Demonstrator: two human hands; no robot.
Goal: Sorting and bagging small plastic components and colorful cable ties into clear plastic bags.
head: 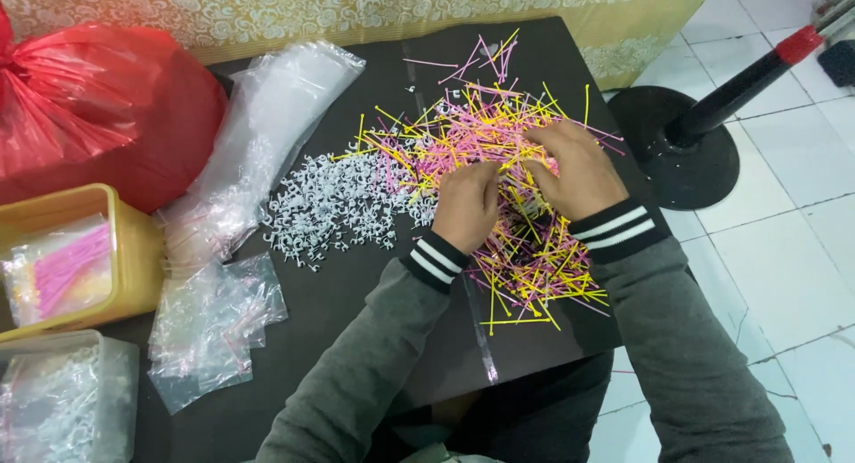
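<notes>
Our left hand (465,205) sits knuckles-up on the pile of pink and yellow cable ties (499,160), fingers curled in and tips pressed together near the right hand; whether it pinches a tie we cannot tell, tips are hidden. Our right hand (574,167) lies just beside it, palm down, fingers bent and loosely spread over the ties, touching them; grip also unclear. Both wrists show striped black-and-white cuffs (617,228) on grey sleeves. The ties lie scattered across the middle and right of the black table (312,303), some strays toward the far edge. Just left of the hands, touching the tie pile, is a heap of small white clips (325,209). Further left, a stack of clear plastic bags (267,125), and nearer us a bunch of small clear pouches (214,325) with pink bits inside. At the left edge, a yellow tub (134,249) holds a bag of pink ties, a clear box (107,392) sits below it, and a red plastic bag (98,107) bulges behind. On the tiled floor to the right stands a black round base (677,169) with a pole.
</notes>
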